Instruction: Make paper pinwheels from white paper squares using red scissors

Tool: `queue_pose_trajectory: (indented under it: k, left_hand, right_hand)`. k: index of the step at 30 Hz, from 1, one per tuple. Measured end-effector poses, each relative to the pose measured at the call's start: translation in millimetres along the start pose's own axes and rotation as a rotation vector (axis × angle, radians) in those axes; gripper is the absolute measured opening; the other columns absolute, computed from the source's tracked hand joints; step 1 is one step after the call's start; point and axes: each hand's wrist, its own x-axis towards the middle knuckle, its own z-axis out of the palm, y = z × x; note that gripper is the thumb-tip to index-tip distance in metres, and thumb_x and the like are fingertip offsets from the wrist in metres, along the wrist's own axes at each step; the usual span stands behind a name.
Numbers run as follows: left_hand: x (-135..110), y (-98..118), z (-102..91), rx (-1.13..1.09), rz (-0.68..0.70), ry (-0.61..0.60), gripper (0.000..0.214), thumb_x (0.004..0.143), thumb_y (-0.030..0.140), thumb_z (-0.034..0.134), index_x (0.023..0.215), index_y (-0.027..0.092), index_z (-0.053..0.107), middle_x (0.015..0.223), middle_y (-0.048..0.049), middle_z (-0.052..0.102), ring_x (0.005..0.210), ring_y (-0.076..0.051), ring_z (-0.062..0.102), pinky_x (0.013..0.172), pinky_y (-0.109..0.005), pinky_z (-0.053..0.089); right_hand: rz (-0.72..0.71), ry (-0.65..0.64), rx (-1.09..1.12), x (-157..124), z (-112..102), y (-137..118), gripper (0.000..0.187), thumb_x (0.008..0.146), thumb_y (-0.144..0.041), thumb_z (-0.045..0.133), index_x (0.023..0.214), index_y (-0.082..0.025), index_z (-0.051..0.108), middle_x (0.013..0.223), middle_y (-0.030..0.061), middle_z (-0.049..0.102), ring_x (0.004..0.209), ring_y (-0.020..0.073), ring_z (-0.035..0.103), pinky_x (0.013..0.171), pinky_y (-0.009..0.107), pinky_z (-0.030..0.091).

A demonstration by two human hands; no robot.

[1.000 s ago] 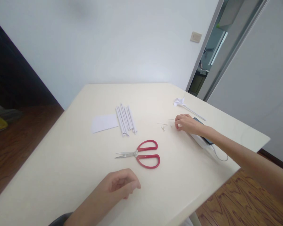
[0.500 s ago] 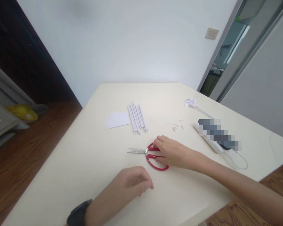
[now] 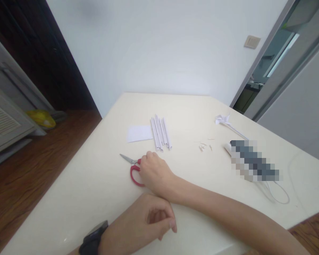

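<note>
A pair of scissors with red handles lies on the white table, its silver blades aimed to the far left and closed or nearly so. My right hand grips the handles from above, hiding much of them. Just in front of it, my left hand is loosely curled, thumb tip against the index finger, and its visible hollow holds nothing. A dark watch is on the left wrist. Beyond the scissors, several rolled white paper tubes lie side by side, next to a white paper sheet.
Small pale scraps are scattered right of the tubes. Farther right lies a paper pinwheel on a thin stick. A blurred-out dark device rests on a white object, with a white cable near the table's right side.
My right hand has carried the scissors left across the table, and the blades have come together. The left hand stays curled near the front. The view has shifted slightly left.
</note>
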Motion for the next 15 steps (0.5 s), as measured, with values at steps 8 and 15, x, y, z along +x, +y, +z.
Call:
queue_pose_trajectory:
  k: [8,15]
  left_hand:
    - [-5.1,-3.6,0.5,0.444,0.265,0.218,0.018,0.084,0.016,0.044,0.080,0.021,0.061,0.082,0.0011,0.061,0.077,-0.013,0.056,0.073,-0.024,0.044]
    - [11.0,-33.9,-6.7,0.915,0.318,0.648,0.049,0.081,0.010,0.043,0.128,0.026,0.042,0.138,-0.0092,0.034,0.132,-0.035,0.015,0.103,-0.057,0.020]
  right_hand:
    - [-0.022,0.128,0.132,-1.1,-25.0,37.1,0.022,0.087,-0.031,0.051,0.098,-0.014,0.058,0.096,0.0070,0.060,0.079,0.0139,0.059,0.070,0.025,0.049]
    - [0.445,0.361,0.015,-36.6,-36.0,203.9,0.029,0.088,-0.028,0.050,0.114,-0.015,0.052,0.114,0.0086,0.055,0.095,0.0197,0.057,0.079,0.040,0.049]
